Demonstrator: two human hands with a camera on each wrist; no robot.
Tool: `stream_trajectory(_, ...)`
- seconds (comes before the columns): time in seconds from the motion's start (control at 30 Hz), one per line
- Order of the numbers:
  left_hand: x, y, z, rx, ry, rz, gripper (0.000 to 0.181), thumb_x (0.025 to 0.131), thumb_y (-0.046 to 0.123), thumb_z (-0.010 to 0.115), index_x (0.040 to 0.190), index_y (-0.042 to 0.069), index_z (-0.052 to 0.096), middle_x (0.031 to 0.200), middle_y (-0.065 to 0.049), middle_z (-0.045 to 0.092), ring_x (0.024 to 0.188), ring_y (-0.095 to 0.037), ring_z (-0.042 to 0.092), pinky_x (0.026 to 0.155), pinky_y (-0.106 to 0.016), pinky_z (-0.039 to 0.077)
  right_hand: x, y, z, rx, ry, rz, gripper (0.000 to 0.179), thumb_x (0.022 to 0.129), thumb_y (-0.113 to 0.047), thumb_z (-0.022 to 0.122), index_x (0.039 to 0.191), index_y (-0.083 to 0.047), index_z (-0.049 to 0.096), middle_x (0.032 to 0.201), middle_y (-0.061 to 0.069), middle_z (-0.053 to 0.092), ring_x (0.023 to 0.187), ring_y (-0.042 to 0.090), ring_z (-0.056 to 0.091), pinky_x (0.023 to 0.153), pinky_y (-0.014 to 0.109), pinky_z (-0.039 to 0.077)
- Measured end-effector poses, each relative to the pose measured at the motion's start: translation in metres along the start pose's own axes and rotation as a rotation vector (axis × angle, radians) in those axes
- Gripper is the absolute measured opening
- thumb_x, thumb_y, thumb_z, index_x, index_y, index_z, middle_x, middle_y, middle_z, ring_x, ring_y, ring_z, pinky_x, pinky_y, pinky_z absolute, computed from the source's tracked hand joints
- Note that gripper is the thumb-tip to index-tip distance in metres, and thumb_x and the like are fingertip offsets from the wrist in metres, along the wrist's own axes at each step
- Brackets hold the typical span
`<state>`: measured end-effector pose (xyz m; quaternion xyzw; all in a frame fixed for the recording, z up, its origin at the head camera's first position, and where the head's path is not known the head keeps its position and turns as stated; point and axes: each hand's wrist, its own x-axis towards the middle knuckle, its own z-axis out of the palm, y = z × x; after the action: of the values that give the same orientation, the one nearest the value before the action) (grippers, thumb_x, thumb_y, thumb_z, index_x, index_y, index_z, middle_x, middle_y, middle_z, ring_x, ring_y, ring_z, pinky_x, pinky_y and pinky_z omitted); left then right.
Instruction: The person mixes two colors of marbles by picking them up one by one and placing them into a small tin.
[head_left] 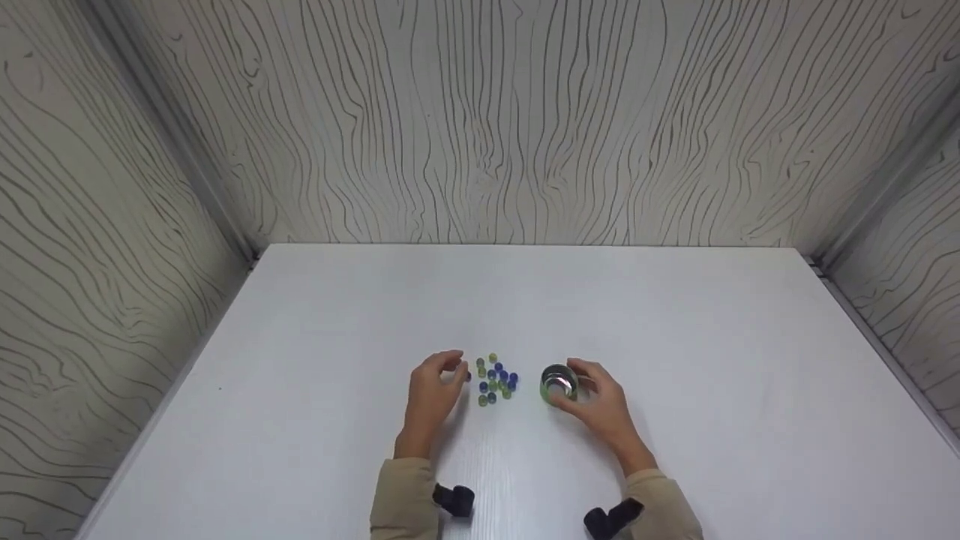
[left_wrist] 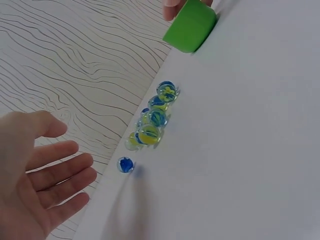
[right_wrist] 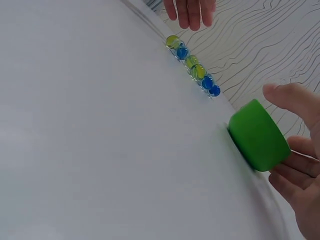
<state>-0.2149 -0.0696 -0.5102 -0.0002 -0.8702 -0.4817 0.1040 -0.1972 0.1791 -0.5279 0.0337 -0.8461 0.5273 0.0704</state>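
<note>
Several clear glass marbles (head_left: pixel 493 385) with blue, yellow and green swirls lie clustered on the table. My left hand (head_left: pixel 433 394) is just left of them, fingers loosely bent. A single blue marble (left_wrist: pixel 125 165) lies nearest that hand, apart from its fingers in the left wrist view. To the right of the cluster, a small green cup (right_wrist: pixel 259 136) with a shiny inside stands upright. My right hand (head_left: pixel 600 401) is around the cup's right side. Its fingers lie against or close by the cup, while the thumb (right_wrist: pixel 285 97) appears raised off the rim in the right wrist view.
The white table (head_left: pixel 315 322) is bounded by wood-grain patterned panels (head_left: pixel 480 127) at the back and sides. Dark devices (head_left: pixel 454 500) are strapped at both wrists over tan sleeves (head_left: pixel 405 495).
</note>
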Motion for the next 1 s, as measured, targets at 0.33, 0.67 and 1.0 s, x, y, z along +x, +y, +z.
stream_trajectory(0.33, 0.0007, -0.0021, 0.0003, -0.007, -0.01, -0.007, 0.022, 0.091, 0.013, 0.061, 0.11, 0.004, 0.069, 0.099, -0.01, 0.073, 0.099, -0.024, 0.067, 0.095, -0.041, 0.052, 0.0005, 0.0044, 0.0042, -0.001, 0.0, 0.008, 0.061, 0.073, -0.013, 0.082, 0.127, 0.001, 0.056, 0.129, 0.018, 0.06, 0.123, 0.036, 0.056, 0.106, 0.043, 0.044)
stream_trajectory(0.67, 0.0029, -0.0021, 0.0006, 0.003, -0.018, -0.026, 0.022, 0.092, 0.014, 0.061, 0.11, 0.007, 0.069, 0.099, -0.008, 0.072, 0.098, -0.022, 0.066, 0.094, -0.039, 0.052, 0.0039, 0.0043, 0.0023, -0.008, 0.004, 0.039, 0.057, 0.072, -0.013, 0.083, 0.123, 0.0, 0.06, 0.126, 0.018, 0.062, 0.124, 0.036, 0.055, 0.107, 0.045, 0.042)
stream_trajectory(1.0, 0.0034, -0.0054, 0.0006, 0.079, -0.019, -0.002, 0.02, 0.09, 0.013, 0.062, 0.108, 0.008, 0.07, 0.092, -0.005, 0.07, 0.086, -0.013, 0.062, 0.08, -0.028, 0.052, 0.0025, 0.0034, 0.0019, 0.0, -0.019, 0.087, 0.058, 0.073, -0.013, 0.082, 0.124, -0.001, 0.059, 0.129, 0.018, 0.062, 0.126, 0.035, 0.055, 0.107, 0.043, 0.042)
